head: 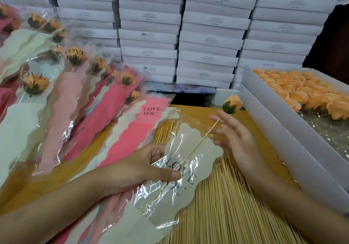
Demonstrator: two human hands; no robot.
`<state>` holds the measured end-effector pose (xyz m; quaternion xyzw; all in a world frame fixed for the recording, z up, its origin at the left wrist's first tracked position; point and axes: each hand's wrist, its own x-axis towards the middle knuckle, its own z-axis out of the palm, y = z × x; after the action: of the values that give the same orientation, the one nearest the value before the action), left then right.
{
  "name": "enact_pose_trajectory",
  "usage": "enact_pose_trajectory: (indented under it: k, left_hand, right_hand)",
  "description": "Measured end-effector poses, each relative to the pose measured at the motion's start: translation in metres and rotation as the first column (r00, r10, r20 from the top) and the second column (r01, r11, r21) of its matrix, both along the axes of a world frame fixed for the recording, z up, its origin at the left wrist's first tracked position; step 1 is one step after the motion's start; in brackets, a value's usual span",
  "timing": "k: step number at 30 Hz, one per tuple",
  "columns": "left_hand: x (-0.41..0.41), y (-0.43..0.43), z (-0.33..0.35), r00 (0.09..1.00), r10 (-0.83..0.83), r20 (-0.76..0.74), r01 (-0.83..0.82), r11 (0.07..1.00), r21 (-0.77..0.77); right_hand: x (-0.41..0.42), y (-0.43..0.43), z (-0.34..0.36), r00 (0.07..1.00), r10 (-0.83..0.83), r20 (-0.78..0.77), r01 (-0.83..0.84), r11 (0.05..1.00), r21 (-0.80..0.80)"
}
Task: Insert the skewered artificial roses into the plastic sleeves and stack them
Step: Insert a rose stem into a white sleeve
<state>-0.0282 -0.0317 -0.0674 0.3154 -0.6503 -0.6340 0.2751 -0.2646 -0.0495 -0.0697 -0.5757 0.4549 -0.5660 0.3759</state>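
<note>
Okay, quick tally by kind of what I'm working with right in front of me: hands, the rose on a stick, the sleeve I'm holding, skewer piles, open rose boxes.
Hands: 2, left hand and right hand
skewered rose: 1
sleeve being held: 1
pile of bare skewers: 1
open box of loose orange roses: 1
Total: 6

head cam | worn, faces forward-down | close above left hand [136,168], right hand [239,141], table [268,145] | single view
</note>
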Motion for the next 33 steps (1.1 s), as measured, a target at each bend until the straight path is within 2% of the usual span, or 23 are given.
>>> enact_pose_trajectory:
  k: [8,13,16,21,23,27,30,33]
  left_hand:
    - [0.001,-0.002,-0.004,1.000,0.007,-0.020,-0.008,0.999,-0.033]
    - [0.000,0.000,-0.002,0.999,-0.010,-0.045,0.010,1.000,-0.001]
    - [0.000,0.000,-0.002,0.999,-0.029,-0.026,0.028,0.999,-0.031]
    - [0.002,-0.008,-0.011,0.994,0.067,-0.083,-0.070,0.997,-0.027]
    - [0.002,-0.009,-0.011,0.994,0.052,-0.101,-0.056,0.998,-0.031]
    - [0.001,-0.007,-0.006,0.995,0.034,-0.097,-0.036,0.999,-0.022]
    - [0.002,-0.006,-0.008,0.994,0.040,-0.101,-0.042,0.999,-0.025]
    - [0.004,-0.006,-0.008,0.999,0.030,-0.041,-0.029,0.999,0.021]
  right_hand:
    - [0.001,0.008,0.000,0.991,0.040,-0.130,-0.047,0.998,-0.051]
    - [0.003,0.012,-0.002,0.977,0.101,-0.188,-0.113,0.992,-0.055]
    - [0.003,0.013,-0.001,0.973,0.132,-0.192,-0.147,0.987,-0.066]
    - [0.003,0.013,0.001,0.978,0.141,-0.152,-0.159,0.981,-0.115]
    - [0.003,0.011,0.001,0.989,0.093,-0.113,-0.107,0.986,-0.125]
    - [-0.003,0.004,0.001,0.994,-0.109,0.003,0.108,0.983,-0.148]
    - [-0.011,-0.004,0.001,0.957,-0.265,0.119,0.276,0.957,-0.087]
    - [-0.016,-0.009,0.000,0.940,-0.295,0.170,0.299,0.954,-0.001]
